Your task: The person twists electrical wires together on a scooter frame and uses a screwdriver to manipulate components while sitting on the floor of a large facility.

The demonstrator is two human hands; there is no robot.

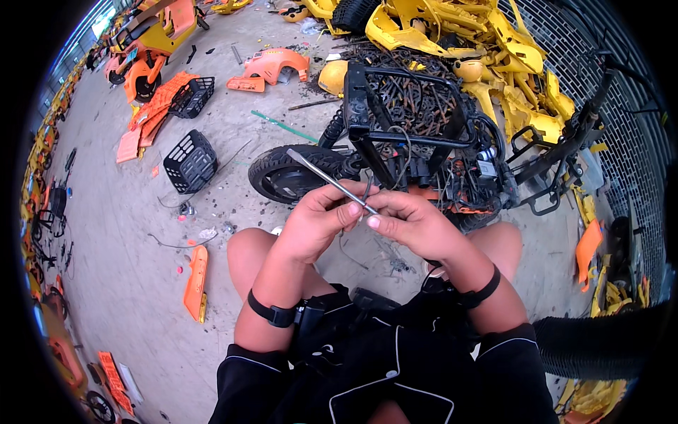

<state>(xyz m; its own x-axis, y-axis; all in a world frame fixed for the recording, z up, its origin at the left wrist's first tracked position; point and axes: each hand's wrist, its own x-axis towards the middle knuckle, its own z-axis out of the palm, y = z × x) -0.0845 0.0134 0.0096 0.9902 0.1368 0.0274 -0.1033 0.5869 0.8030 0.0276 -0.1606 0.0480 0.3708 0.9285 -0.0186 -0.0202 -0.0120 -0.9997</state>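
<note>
While the left hand point(326, 215) pinches a slim metal rod point(318, 172) on the near side of the black scooter frame point(374, 159), the right hand point(409, 222) holds the rod's near end, both grips narrow; a black crate point(192, 164) sits left of the frame.

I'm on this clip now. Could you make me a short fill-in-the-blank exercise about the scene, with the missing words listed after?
1. Held by the left hand and the right hand, the metal rod points its far end toward the picture's upper ____.
2. The large heap of panels at upper right is mostly ____.
3. The stripped vehicle frame stands in ____ of the person.
4. The basket nearest the wheel is coloured ____.

Missing words: left; yellow; front; black.
</note>
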